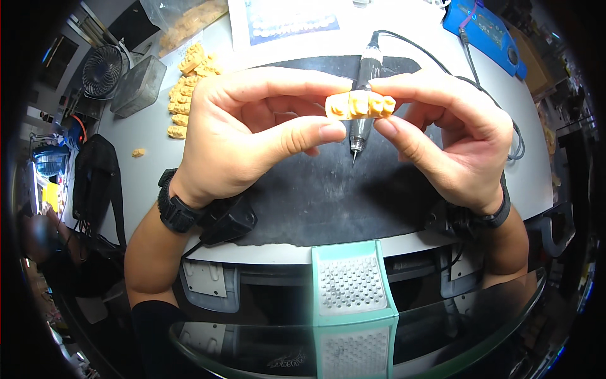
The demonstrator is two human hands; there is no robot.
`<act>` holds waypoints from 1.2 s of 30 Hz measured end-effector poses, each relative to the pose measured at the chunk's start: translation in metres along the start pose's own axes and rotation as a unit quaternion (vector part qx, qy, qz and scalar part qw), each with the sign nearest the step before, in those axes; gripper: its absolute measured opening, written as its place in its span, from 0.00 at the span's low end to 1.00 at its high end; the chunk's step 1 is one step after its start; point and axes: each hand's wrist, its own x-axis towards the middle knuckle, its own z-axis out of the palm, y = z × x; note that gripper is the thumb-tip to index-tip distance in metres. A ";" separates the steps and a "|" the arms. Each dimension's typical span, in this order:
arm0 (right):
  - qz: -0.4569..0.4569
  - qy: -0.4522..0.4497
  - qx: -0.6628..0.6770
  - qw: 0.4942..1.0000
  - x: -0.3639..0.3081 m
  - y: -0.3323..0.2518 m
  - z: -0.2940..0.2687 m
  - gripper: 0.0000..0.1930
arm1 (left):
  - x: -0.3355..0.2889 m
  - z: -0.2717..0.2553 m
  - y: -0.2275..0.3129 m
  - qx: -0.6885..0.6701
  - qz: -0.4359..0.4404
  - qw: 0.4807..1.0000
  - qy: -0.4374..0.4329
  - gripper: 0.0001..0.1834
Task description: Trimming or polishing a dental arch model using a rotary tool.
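Note:
Between both hands I hold up a small yellow dental model [360, 105] with a row of tooth shapes facing me. My left hand [243, 117] pinches its left end between thumb and forefinger. At its right end, the thumb and forefinger of my right hand [451, 120] close on it the same way. Behind and below the model, a dark handpiece [361, 129] with a thin metal bit lies on the black mat [303, 196]; the model and my fingers cover part of it. A cable runs from its far end.
Several yellow dental models [183, 95] lie in a pile at left, with a small loose piece [138, 153] nearby. A bag of models [189, 25], a grey metal box [136, 86], a fan [104, 71] and a blue control unit [486, 35] stand around. A green-framed grater-like panel [350, 284] sits at the front edge.

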 end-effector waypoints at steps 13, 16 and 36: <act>-0.006 -0.008 -0.015 1.000 -0.001 0.001 0.000 0.15 | 0.000 0.001 0.002 -0.002 -0.009 1.000 0.003 0.18; 0.001 -0.001 -0.011 1.000 -0.002 0.000 0.001 0.15 | 0.000 0.002 0.003 -0.006 -0.010 1.000 0.004 0.17; 0.003 0.010 -0.008 1.000 -0.002 -0.001 0.002 0.15 | 0.000 0.002 0.002 0.002 -0.005 1.000 0.014 0.17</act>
